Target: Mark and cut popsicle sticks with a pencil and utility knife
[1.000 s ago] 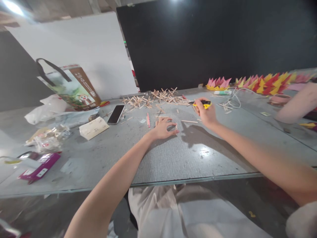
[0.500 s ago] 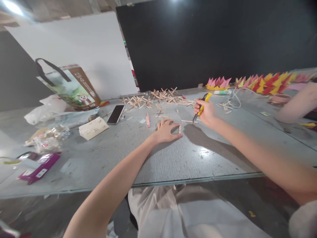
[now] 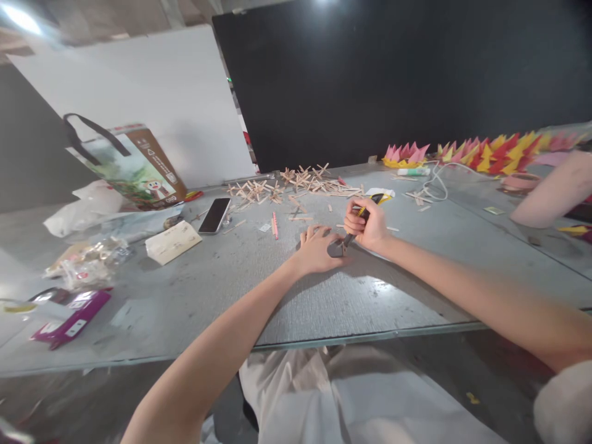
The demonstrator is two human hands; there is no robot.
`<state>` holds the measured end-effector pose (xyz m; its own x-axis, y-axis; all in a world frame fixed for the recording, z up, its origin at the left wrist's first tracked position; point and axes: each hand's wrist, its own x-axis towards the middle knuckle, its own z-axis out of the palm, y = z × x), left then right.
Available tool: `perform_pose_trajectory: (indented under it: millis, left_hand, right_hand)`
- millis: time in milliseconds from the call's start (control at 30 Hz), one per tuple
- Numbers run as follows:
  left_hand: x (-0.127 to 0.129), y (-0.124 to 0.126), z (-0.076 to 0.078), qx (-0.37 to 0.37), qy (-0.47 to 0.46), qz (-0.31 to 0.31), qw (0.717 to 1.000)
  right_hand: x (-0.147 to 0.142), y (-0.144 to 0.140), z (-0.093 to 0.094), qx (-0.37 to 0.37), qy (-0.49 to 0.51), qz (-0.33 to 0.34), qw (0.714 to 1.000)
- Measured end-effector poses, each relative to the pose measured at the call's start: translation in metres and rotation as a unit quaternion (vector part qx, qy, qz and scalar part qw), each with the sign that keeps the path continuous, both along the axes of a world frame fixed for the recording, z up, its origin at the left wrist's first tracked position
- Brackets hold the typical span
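Both bare forearms reach forward and converge ahead of the body. The left hand [image 3: 318, 248] lies palm down, fingers spread and pressed flat, its wrist straight in line with the forearm. The right hand [image 3: 367, 223] sits just beside it, at its fingertips (the two nearly touch), curled into a closed fist grip with knuckles up and the wrist bent slightly inward toward the left hand.

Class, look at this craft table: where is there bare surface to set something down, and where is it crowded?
Bare: the near table strip between the purple box and the right hand, and beyond that hand. Crowded: the wooden sticks at the back, the bags on the left.
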<state>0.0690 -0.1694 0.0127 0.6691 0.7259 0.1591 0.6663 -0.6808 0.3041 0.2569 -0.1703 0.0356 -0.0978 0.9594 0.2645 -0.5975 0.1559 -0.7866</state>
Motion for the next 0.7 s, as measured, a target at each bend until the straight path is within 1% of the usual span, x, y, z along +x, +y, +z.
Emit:
perform_pose_trajectory:
  millis: [167,333,700]
  left_hand:
    - [0.0002,-0.0011,0.0014,-0.002,0.002,-0.006,1.0]
    - [0.0002,-0.0019,0.0025,-0.003,0.004,-0.007,1.0]
    - [-0.0012,-0.0029,0.0032,-0.02,0.004,-0.006,1.0]
  right_hand:
    - [-0.0009,0.0039,-0.0063,0.006,0.011,0.017,1.0]
    - [-0.0031,0.0054,-0.0097,0.022,0.002,0.011,1.0]
    - [-0.0052,0.0027,-0.0093,0.027,-0.02,-0.006,0.999]
